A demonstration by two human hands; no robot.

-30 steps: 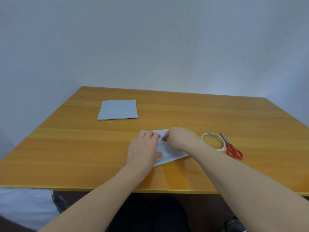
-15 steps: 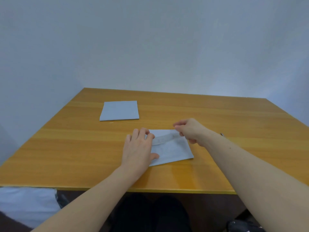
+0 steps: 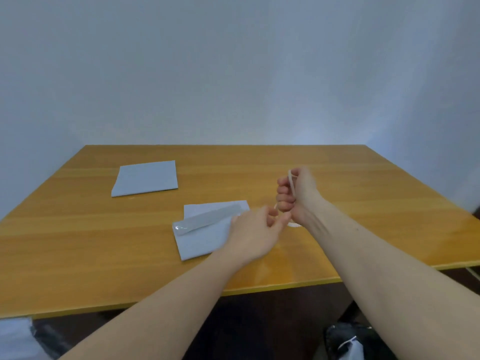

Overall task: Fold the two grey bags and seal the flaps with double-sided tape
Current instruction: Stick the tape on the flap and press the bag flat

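Note:
One grey bag (image 3: 201,241) lies near the table's middle, its flap open with a glossy clear strip (image 3: 207,221) running across it. A second grey bag (image 3: 145,178), folded flat, sits farther back on the left. My right hand (image 3: 298,193) is raised off the table to the right of the near bag. Its fingers curl round the white tape roll (image 3: 291,183), which is mostly hidden in the fist. My left hand (image 3: 255,229) is over the near bag's right edge, and its thumb and fingertips pinch at the roll's lower edge.
The wooden table (image 3: 363,190) stretches to a pale wall behind. Its front edge runs just below my forearms. A white and dark bundle (image 3: 18,339) sits below the table at the lower left. Another dark object (image 3: 342,341) lies on the floor at the lower right.
My right hand has left the bag's flap, moved right and lifted the tape roll off the table. My left hand has come off the bag and moved to the roll. The flap lies open.

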